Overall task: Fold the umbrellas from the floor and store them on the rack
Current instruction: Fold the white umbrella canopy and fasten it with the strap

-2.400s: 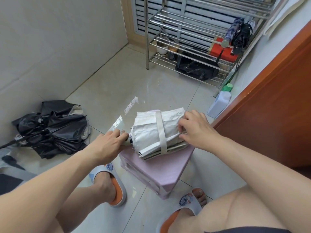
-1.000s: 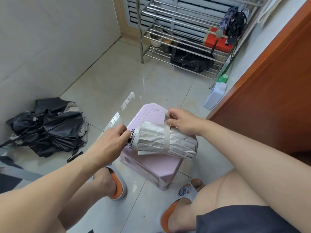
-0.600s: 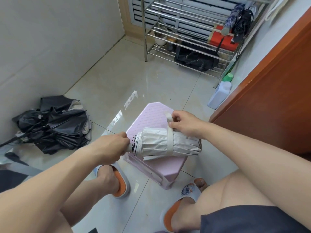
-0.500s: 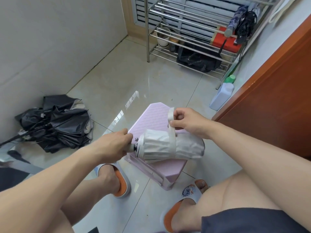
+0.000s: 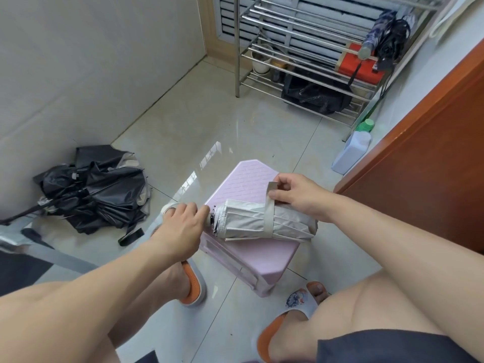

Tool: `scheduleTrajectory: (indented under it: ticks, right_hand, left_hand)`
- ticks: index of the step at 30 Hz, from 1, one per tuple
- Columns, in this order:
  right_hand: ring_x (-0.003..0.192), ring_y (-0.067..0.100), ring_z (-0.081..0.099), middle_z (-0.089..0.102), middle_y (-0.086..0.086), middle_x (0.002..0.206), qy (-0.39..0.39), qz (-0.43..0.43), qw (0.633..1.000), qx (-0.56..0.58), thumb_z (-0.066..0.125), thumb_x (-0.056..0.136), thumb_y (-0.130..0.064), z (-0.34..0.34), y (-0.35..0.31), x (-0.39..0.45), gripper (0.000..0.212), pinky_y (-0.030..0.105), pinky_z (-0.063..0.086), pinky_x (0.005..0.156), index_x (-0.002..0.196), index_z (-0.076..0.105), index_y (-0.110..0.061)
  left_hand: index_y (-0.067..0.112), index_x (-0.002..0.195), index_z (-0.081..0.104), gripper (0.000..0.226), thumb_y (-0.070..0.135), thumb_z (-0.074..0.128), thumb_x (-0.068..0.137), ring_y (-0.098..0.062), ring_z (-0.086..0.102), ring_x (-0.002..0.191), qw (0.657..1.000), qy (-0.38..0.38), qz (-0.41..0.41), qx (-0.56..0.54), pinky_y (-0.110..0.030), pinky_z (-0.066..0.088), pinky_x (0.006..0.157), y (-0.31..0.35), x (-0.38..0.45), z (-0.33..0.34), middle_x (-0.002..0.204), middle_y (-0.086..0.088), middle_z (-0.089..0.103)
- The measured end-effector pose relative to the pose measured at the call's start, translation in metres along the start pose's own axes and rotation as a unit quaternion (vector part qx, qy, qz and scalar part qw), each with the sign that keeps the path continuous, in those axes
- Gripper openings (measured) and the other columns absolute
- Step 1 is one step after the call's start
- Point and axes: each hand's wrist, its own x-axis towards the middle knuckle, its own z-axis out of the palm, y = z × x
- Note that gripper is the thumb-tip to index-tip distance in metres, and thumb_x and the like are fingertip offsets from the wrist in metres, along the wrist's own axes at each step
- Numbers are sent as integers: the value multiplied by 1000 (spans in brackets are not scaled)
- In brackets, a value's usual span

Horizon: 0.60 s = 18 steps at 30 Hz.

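Observation:
A folded grey-white umbrella (image 5: pixel 251 222) lies across a pink plastic stool (image 5: pixel 248 255). My left hand (image 5: pixel 180 226) grips its handle end at the left. My right hand (image 5: pixel 298 195) pinches the free end of the umbrella's closure strap (image 5: pixel 269 208), which wraps over the rolled canopy. A crumpled black umbrella (image 5: pixel 97 195) lies open on the floor by the left wall. The steel rack (image 5: pixel 301 61) stands at the back, with two folded umbrellas (image 5: pixel 385 35) lying on its right side.
A white bottle with a green cap (image 5: pixel 353 150) stands by the wooden door (image 5: pixel 432 153) on the right. A red box (image 5: pixel 361 66) and a black bag (image 5: pixel 314 98) sit on the rack. My feet in slippers flank the stool.
The loosely folded canopy has been rolled tight into a cylinder. My right hand has taken the strap and pulled it up and over the roll. My left hand stays on the handle end.

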Motion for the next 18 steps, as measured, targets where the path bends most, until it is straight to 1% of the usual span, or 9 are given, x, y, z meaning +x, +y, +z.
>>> scheduleTrajectory:
  ticks: [2,4,5,7,9,11,15,17,18]
  right_hand:
    - [83,14,61,62,8,90,6,2,1000,-26,61,99,-4,1,2,1,10,18,53,74,105,60,4]
    - [76,9,60,61,3,84,5,5,1000,-28,60,100,-5,2,3,1,5,16,50,69,100,60,-1]
    - [72,7,60,60,1,81,1,5,1000,-22,61,99,-4,2,3,0,3,15,49,67,97,60,-4]
    - [70,8,58,61,0,78,-11,-2,1000,-28,64,98,-4,0,1,0,7,18,48,68,92,60,-7]
    - [72,8,56,61,0,79,-20,-16,998,-55,69,94,-5,-3,-2,-2,8,19,46,69,90,62,-4]
    - [70,5,55,63,-3,77,-12,-31,996,-78,73,91,-6,-2,-6,-2,10,20,45,69,90,65,0]
    - [65,5,54,63,-8,70,-11,-53,993,-107,75,88,-7,3,-12,-5,10,19,43,64,84,67,-5]
    - [63,5,53,64,-7,70,-21,-57,990,-131,75,88,-9,4,-14,-8,10,19,42,63,82,66,-7]
    - [63,6,52,64,-7,70,-21,-57,988,-142,74,88,-10,2,-14,-10,9,18,42,62,83,67,-8]
  left_hand:
    - [24,140,34,58,17,51,86,-30,51,114,995,-95,-12,-29,-42,36,100,-2,1,-10,121,-3,51]
    - [23,141,32,57,10,52,89,-30,54,114,987,-151,6,-49,-39,41,93,-8,3,-24,120,-4,53]
    - [20,133,38,53,2,54,87,-30,57,106,989,-141,20,-47,-40,45,83,-10,3,-30,112,-4,54]
    - [12,105,47,40,-12,56,74,-33,59,84,999,-28,42,-16,-43,48,62,-11,1,-36,89,-6,51]
    - [11,85,46,43,-20,57,58,-33,52,65,997,51,43,26,-40,39,45,-12,1,-36,75,-8,47]
    - [11,83,45,44,-20,54,54,-30,45,62,992,102,42,55,-36,29,44,-13,1,-34,74,-10,44]
    - [8,87,52,35,-13,52,59,-29,48,63,989,102,39,100,-34,26,48,-14,-2,-22,77,-11,46]
    - [8,95,56,37,-8,60,61,-30,51,65,992,79,33,97,-35,34,52,-13,-2,-13,78,-9,49]
    - [7,107,57,42,-3,61,66,-31,53,70,993,57,41,94,-37,42,61,-12,-3,-13,81,-8,51]
